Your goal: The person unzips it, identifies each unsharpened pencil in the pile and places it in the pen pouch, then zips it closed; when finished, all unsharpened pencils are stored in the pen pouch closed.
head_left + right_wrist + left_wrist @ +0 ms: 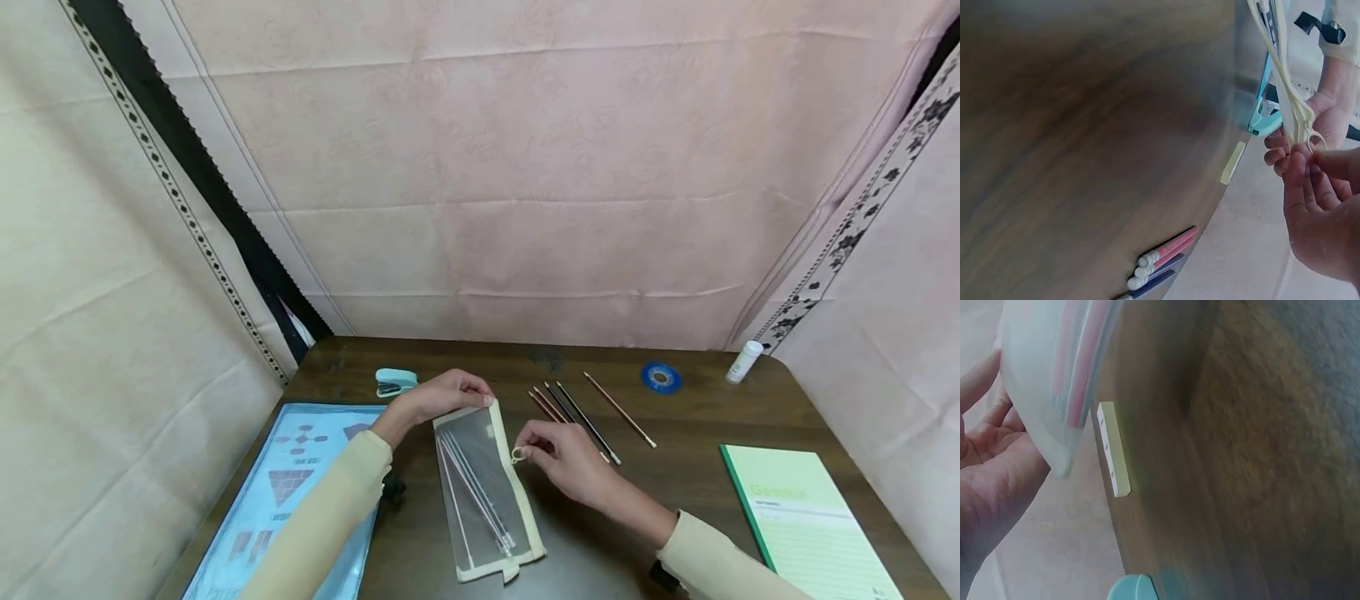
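A see-through pencil pouch (527,504) with cream trim is held up at a tilt over the table. Several slim pens or pencils (480,492) lie lengthwise inside it. My left hand (448,395) grips the pouch by its upper end. At the pouch's right edge, my right hand (566,460) pinches the zipper pull (517,456), a small cream ring. The right wrist view shows the fingertips of my right hand (1322,206) close on the gathered cream zipper edge (1297,119), with the left hand just behind.
Several dark and reddish pencils (588,421) lie right of the pouch. Behind them are blue tape (661,377) and a white glue stick (745,362). A green notebook (813,517) lies right, a blue folder (270,492) left, a mint stapler (395,382) behind it. A pale block (1114,450) sits near the table edge.
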`<state>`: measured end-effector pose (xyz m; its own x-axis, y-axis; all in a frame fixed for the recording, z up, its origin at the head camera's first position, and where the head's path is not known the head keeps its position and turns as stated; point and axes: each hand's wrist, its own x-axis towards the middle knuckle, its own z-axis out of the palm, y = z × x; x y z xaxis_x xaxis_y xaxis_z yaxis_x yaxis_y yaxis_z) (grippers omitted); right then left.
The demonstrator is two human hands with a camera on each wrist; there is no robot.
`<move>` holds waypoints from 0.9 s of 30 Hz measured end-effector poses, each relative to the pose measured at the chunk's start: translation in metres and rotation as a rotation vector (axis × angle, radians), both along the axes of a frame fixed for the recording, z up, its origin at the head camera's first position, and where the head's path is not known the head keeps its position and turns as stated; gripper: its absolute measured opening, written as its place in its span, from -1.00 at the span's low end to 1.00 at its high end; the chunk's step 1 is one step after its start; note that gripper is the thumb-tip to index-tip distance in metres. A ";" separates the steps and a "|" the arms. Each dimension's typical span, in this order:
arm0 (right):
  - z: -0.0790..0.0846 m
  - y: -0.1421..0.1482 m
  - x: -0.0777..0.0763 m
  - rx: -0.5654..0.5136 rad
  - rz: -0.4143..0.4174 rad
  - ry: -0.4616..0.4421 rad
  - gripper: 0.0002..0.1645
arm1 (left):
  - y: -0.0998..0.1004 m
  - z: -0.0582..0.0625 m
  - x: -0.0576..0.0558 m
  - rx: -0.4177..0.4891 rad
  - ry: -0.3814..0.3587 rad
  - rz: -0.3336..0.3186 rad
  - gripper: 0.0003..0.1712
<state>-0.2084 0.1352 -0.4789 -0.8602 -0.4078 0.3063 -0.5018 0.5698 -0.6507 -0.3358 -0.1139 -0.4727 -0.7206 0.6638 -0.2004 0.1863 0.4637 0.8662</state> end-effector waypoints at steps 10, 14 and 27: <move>0.004 0.022 0.022 0.028 0.124 -0.083 -0.90 | -0.002 -0.001 0.010 -0.009 -0.058 -0.013 -0.76; 0.007 0.033 0.028 0.018 0.152 -0.088 -0.90 | 0.000 0.003 0.011 -0.024 -0.059 -0.039 -0.78; -0.003 0.063 0.047 -0.012 0.262 -0.102 -0.86 | -0.013 0.020 0.021 -0.210 0.092 -0.010 -0.83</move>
<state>-0.1618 0.1983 -0.4818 -0.7525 -0.6172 0.2299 -0.5627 0.4210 -0.7115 -0.3152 -0.1268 -0.4525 -0.7361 0.6212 -0.2689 0.2653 0.6302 0.7297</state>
